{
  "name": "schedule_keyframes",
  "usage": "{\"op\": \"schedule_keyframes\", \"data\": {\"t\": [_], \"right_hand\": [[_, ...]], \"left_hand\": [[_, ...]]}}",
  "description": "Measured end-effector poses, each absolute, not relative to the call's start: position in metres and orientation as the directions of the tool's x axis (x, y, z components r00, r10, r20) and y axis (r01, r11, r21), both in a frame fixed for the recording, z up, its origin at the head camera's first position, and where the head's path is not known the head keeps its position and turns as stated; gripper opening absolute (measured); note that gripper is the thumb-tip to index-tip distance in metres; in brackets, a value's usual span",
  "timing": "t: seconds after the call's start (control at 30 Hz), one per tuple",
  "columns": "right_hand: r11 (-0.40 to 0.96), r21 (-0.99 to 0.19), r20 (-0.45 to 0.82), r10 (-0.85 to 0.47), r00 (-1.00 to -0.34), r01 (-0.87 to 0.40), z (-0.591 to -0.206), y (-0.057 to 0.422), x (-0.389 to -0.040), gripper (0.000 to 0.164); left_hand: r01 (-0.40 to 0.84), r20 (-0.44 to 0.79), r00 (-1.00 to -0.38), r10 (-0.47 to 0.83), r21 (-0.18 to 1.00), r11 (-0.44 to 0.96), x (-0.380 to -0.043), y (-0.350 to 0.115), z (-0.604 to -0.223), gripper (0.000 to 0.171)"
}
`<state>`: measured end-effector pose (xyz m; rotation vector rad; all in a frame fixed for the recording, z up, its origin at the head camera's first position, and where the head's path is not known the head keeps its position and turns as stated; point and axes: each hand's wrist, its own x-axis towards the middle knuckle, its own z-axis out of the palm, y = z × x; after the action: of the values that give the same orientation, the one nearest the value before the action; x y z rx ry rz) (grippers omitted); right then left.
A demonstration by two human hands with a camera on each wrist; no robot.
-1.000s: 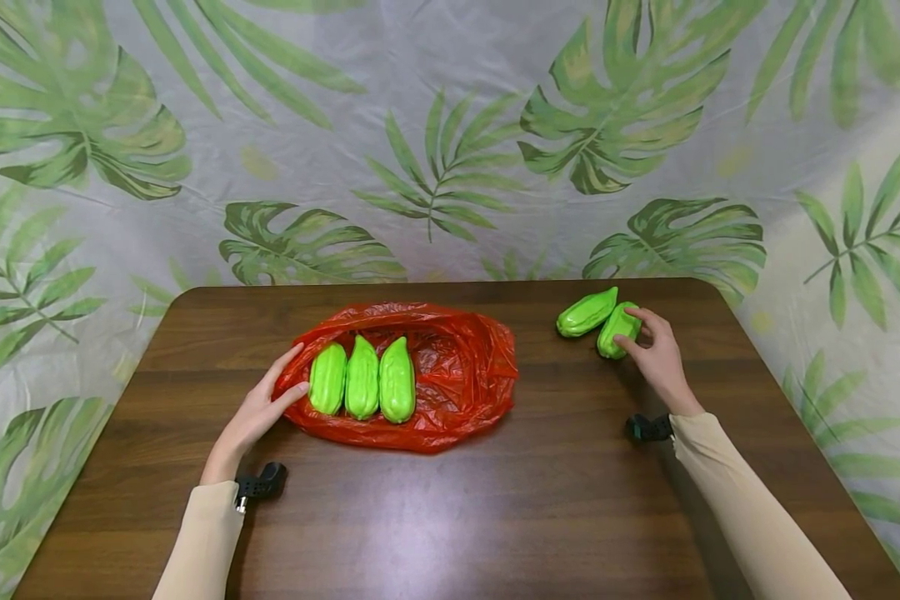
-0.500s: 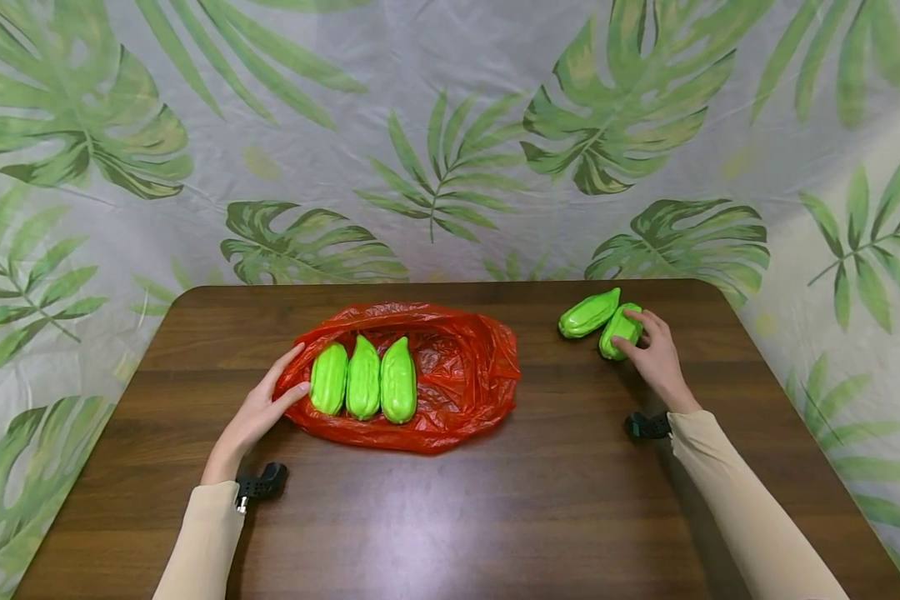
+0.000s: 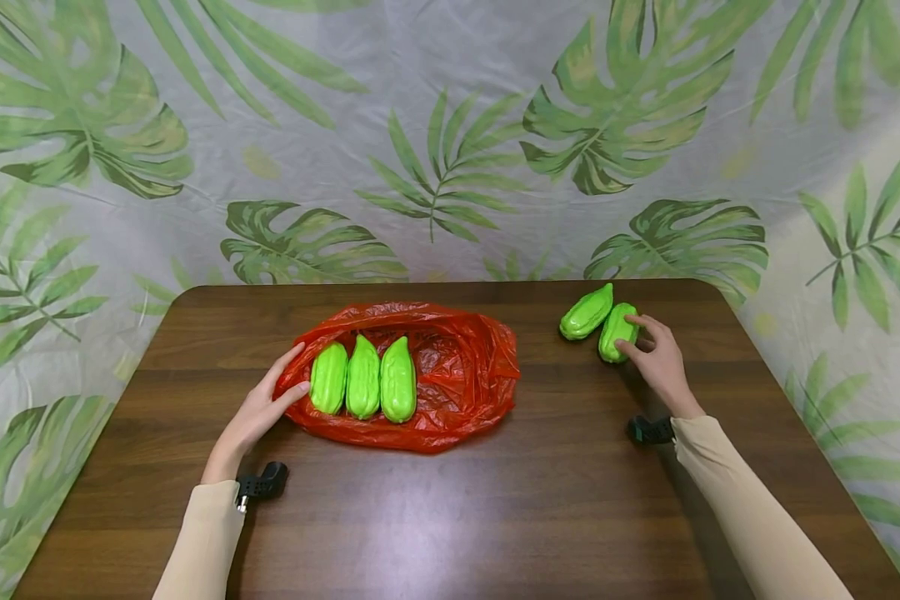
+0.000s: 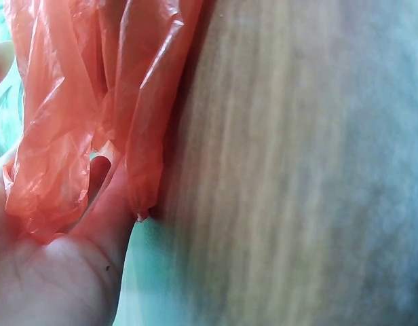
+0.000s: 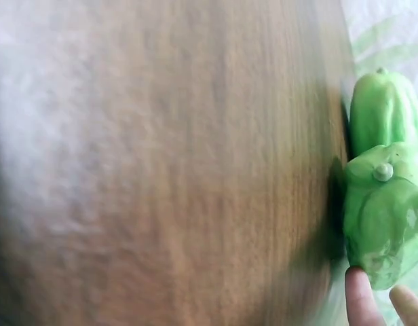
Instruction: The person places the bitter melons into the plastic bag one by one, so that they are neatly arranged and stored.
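A red plastic bag point(image 3: 457, 392) lies spread on the table with its mouth open. Three bright green, ribbed gourds stand side by side in its left half, the middle gourd point(image 3: 363, 379) between the other two. My left hand point(image 3: 258, 408) holds the bag's left edge, thumb inside the rim; in the left wrist view red film point(image 4: 60, 122) drapes over the palm. At the back right, my right hand point(image 3: 658, 362) grips a green gourd point(image 3: 617, 333) between thumb and fingers. Another gourd point(image 3: 587, 312) lies close on its left; both overlap in the right wrist view.
The brown wooden table point(image 3: 435, 525) ends at a leaf-patterned cloth point(image 3: 457, 167) behind it. Black wrist cameras sit on both arms, the left camera point(image 3: 266, 481) close to the table surface.
The gourd in my right hand has shifted slightly left and toward me, and the gourd beside it has turned a little. My left hand and the bag stay as they were.
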<state>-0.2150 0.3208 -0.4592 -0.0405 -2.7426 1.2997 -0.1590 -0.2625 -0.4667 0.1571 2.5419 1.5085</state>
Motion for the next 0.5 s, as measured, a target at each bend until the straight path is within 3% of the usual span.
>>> {"op": "schedule_keyframes", "data": {"t": [0.5], "right_hand": [[0.547,-0.837,0.105,0.128,-0.986,-0.018,-0.450,0.316,-0.202,0.055]], "left_hand": [[-0.002,-0.104,-0.978,0.182,0.874,0.487,-0.159,-0.262,-0.467,0.068]]}}
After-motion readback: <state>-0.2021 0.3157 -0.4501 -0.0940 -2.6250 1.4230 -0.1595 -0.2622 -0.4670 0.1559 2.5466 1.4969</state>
